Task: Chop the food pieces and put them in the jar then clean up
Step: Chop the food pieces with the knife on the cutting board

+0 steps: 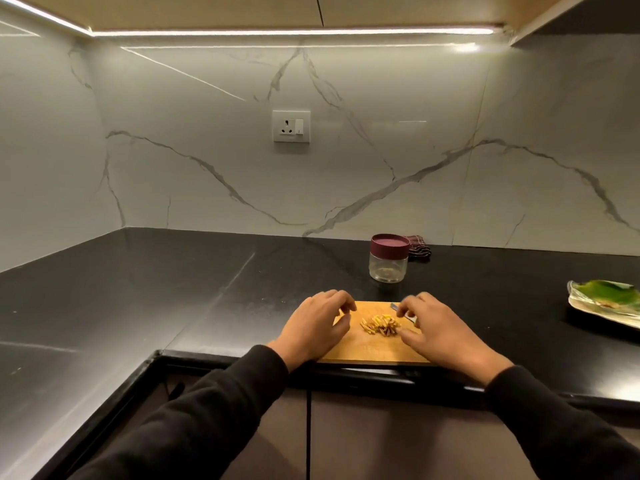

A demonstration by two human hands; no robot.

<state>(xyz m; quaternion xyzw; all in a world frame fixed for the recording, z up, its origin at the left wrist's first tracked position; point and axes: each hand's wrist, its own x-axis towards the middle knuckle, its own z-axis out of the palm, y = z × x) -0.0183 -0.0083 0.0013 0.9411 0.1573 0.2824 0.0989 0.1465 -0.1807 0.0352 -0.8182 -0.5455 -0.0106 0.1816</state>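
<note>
Yellow chopped food strips [380, 324] lie piled on the rectangular wooden cutting board [375, 351], between both hands. Left hand [313, 327] is relaxed, holding nothing; right hand [438, 329] curls over a metal knife blade [403, 312], grip indeterminate. Clear maroon-lidded jar [389, 258] stands closed behind the board.

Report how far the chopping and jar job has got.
Done: the food pieces lie chopped in a small pile on the cutting board. In hand: the left hand and right hand flank the pile, a knife under the right fingers. Left: the jar stands lidded and nearly empty behind the board; filling and cleanup remain.
</note>
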